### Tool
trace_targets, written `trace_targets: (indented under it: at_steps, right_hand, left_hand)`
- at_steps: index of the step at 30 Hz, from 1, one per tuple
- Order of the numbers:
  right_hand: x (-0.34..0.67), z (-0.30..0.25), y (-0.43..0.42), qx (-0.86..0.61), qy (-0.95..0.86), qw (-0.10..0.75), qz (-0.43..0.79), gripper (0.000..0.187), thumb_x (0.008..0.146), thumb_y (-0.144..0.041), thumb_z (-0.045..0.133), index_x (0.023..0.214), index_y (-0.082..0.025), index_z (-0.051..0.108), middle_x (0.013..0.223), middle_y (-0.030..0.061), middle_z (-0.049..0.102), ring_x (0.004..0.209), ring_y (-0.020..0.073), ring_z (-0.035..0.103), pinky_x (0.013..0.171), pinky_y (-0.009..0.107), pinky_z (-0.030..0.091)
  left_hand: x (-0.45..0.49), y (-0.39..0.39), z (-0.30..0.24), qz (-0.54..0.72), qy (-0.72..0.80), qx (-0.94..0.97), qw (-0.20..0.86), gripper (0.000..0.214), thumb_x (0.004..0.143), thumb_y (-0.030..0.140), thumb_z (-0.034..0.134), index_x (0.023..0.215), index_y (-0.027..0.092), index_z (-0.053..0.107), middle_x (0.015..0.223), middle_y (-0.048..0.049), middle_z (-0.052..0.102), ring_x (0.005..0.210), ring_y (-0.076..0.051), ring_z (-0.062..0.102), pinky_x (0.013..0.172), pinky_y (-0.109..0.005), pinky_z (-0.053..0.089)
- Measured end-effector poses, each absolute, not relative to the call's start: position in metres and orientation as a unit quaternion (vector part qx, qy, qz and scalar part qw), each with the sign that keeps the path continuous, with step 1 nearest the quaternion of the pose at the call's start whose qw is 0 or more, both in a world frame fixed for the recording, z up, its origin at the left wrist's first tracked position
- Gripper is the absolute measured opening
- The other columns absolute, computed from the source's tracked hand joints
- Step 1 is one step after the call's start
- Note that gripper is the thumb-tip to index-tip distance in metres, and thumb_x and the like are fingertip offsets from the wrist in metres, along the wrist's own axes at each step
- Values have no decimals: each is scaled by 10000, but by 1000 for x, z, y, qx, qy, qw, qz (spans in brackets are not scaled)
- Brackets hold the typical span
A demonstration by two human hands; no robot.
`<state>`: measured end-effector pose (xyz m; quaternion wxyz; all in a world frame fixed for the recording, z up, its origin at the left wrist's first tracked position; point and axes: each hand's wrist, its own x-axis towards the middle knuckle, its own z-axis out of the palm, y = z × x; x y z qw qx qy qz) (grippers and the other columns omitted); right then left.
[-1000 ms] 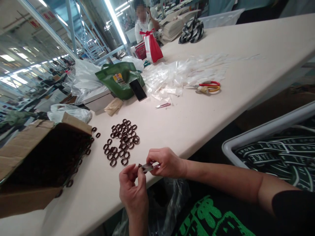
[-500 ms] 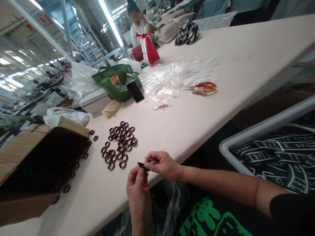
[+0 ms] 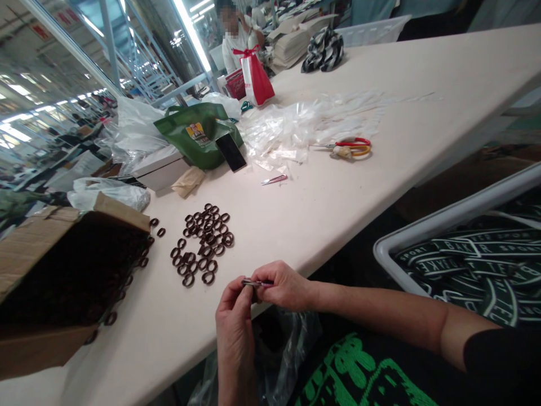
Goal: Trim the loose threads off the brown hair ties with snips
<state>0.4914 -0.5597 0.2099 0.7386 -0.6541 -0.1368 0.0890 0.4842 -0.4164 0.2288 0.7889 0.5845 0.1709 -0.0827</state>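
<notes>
My two hands meet at the near edge of the cream table (image 3: 380, 186). My right hand (image 3: 285, 285) is closed on small metal snips (image 3: 252, 282) with a pink handle, blades pointing left. My left hand (image 3: 232, 316) pinches something small and dark at the snips' tip; it is mostly hidden by my fingers. A pile of several dark brown rings (image 3: 203, 242) lies on the table just beyond my hands. More of the same rings spill from an open cardboard box (image 3: 63, 270) at the left.
A second pair of snips (image 3: 274, 180), red and yellow scissors (image 3: 350, 148), a heap of clear plastic bags (image 3: 304, 124), a green bag (image 3: 194, 132) with a phone (image 3: 230, 152) and a red bag (image 3: 256, 79) lie farther back. A person sits at the far end. A bin of printed bands (image 3: 473, 265) stands at my right.
My hands have stayed together at the table edge. The snips in my right hand turned from angled to level, and my left fingers closed up against their tip.
</notes>
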Motion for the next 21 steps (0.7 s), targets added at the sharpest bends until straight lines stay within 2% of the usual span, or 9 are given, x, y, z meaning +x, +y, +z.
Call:
trace_targets:
  at_steps: [3, 6, 9, 11, 15, 21]
  right_hand:
    - [489, 211, -561, -680, -137, 716, 84, 126, 776, -210, 552, 698, -129, 607, 612, -27, 514, 562, 81, 418, 518, 199, 326]
    - [488, 217, -570, -708, -139, 689, 65, 228, 848, -314, 564, 740, -124, 630, 611, -29, 490, 556, 81, 399, 506, 200, 317]
    - [491, 225, -586, -738, -152, 656, 42, 336, 909, -428, 529, 838, -125, 658, 652, -20, 515, 589, 94, 430, 538, 207, 342]
    - [494, 230, -595, -755, -167, 633, 33, 376, 942, -441, 466, 861, -126, 655, 673, -7, 542, 610, 103, 460, 573, 218, 366]
    - [500, 235, -602, -785, -206, 582, 55, 382, 963, -407, 420, 825, -132, 645, 690, 5, 574, 641, 113, 499, 618, 228, 379]
    - [504, 232, -600, -816, -239, 520, 86, 318, 931, -369, 506, 788, -130, 660, 664, -8, 564, 615, 102, 476, 583, 219, 334]
  left_hand:
    - [482, -421, 229, -65, 173, 566, 803, 368, 516, 339, 935, 772, 163, 736, 787, -17, 732, 729, -110, 661, 703, -196, 533]
    - [482, -420, 230, -61, 185, 538, 820, 375, 495, 337, 942, 746, 155, 733, 783, -22, 732, 744, -112, 666, 725, -201, 542]
    - [483, -415, 231, -60, 216, 510, 830, 384, 471, 322, 954, 728, 151, 725, 765, -19, 721, 719, -102, 660, 705, -196, 546]
    - [482, -413, 232, -60, 238, 496, 833, 398, 460, 309, 961, 738, 147, 727, 777, -20, 719, 706, -91, 653, 687, -186, 543]
    - [481, -415, 233, -47, 225, 517, 824, 443, 442, 329, 967, 774, 143, 740, 775, -20, 712, 665, -83, 638, 654, -184, 539]
    - [478, -417, 231, -38, 188, 578, 793, 407, 520, 373, 933, 806, 163, 733, 719, -4, 695, 628, -89, 625, 629, -190, 519]
